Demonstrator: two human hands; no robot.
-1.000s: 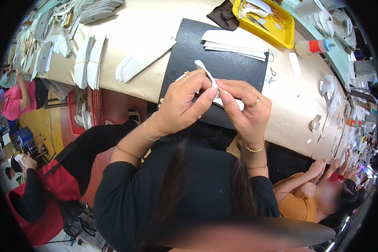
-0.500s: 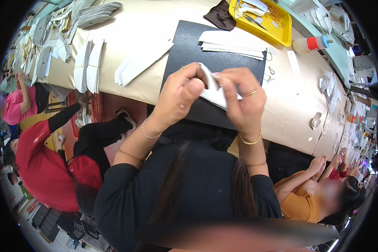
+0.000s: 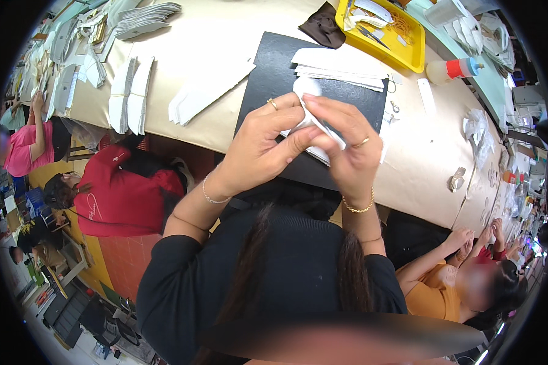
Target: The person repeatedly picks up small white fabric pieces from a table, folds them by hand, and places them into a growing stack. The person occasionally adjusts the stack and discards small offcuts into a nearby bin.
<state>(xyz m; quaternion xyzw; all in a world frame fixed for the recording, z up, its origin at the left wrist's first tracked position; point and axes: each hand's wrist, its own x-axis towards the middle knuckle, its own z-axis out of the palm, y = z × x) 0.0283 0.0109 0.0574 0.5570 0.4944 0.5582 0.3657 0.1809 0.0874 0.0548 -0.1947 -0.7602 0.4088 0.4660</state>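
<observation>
Item in hand: one thin white elongated piece [image 3: 306, 86], paper or cloth, raised over the board, bent and creased between both hands. Left hand [image 3: 263, 139]: thumb and curled fingers pinching its near side. Right hand [image 3: 351, 137]: thumb and forefinger gripping it opposite, fingertips close to those of the left.

Condition: shaping appears partway; the piece is curled, neither flat nor laid down. The fingers cover its middle, so whether the white edge below them belongs to it or to a second piece cannot be told.

Beneath the hands: one flat black rectangular board [image 3: 266, 67]. Beyond the right hand, on the board: one loose stack of flat white pieces [image 3: 338, 62], seemingly unworked.

Left of the left hand: one fanned pile of white tapered pieces [image 3: 207, 91], no band visible; further left, two slim white bundles [image 3: 132, 96], each banded round its middle, apparently complete.

Beyond the right hand: one dark brown crumpled cloth [image 3: 321, 25]; one yellow plastic tray [image 3: 416, 61] with bands and a dark tool; one translucent bottle with red band and blue cap [image 3: 447, 70].

Support: desk covered in tan paper [image 3: 182, 45]. Obstructions: none seen between hands and stack.
</observation>
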